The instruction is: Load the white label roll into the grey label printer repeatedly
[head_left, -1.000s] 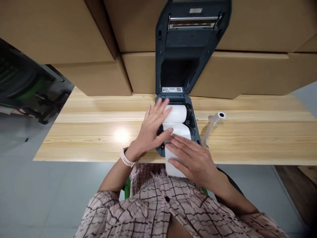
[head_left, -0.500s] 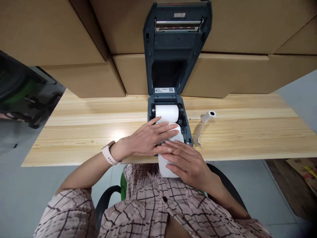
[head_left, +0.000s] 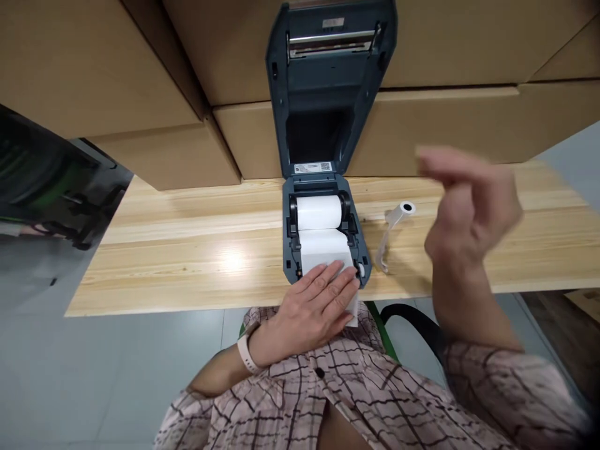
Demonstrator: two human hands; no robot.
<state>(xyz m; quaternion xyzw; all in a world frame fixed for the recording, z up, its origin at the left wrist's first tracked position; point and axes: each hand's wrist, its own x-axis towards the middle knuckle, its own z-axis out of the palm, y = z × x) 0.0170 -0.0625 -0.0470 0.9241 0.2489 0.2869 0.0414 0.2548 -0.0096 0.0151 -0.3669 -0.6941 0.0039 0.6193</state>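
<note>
A dark label printer [head_left: 287, 250] stands on the table with its lid [head_left: 276, 94] swung up and back. Inside it sits a white paper roll [head_left: 319, 212], its label strip [head_left: 323, 240] running over the front edge and hanging past the table. My left hand [head_left: 319, 303] lies flat on that strip at the printer's front, fingers stretched out. To the right, my right hand [head_left: 469, 206] is raised above the table, bent and blurred by motion; I see nothing in it. Between that hand and the printer lies a small white core [head_left: 398, 215] with a curled backing strip.
Large cardboard boxes [head_left: 445, 131] line the back of the wooden table [head_left: 210, 244], close behind the printer lid. A chair armrest [head_left: 412, 322] shows below the table's front edge.
My right hand has left the paper strip and risen to the right. The left hand has slid down and forward onto the strip's front part.
</note>
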